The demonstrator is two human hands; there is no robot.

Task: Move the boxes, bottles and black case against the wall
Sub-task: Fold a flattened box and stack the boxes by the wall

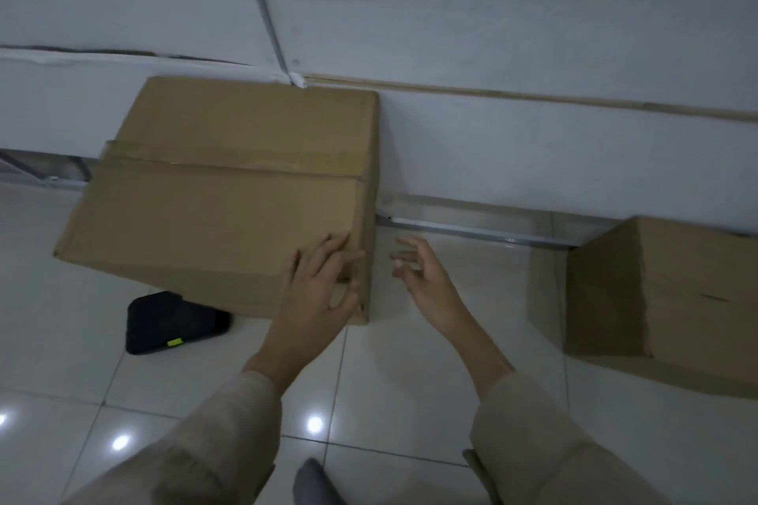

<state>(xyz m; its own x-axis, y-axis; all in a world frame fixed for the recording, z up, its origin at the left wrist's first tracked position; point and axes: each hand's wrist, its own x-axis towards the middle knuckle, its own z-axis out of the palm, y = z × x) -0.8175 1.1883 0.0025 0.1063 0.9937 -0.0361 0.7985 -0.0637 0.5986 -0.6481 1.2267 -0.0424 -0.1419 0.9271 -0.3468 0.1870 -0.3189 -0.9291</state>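
A large taped cardboard box [229, 193] stands on the tiled floor with its far end against the white wall [533, 33]. My left hand [324, 283] lies flat on the box's near right corner, fingers spread. Just right of that corner my right hand [422, 275] hovers over the floor, fingers loosely spread, holding nothing. A black case [168, 322] with a small green tab lies on the floor, partly tucked under the box's near edge. A second cardboard box [664, 299] sits at the right, close to the wall. No bottles are in view.
Glossy white floor tiles [410, 381] stretch between the two boxes and toward me. A metal strip [471, 232] runs along the wall's base. A thin conduit [262, 4] climbs the wall above the large box. A grey shoe tip [313, 480] shows at the bottom.
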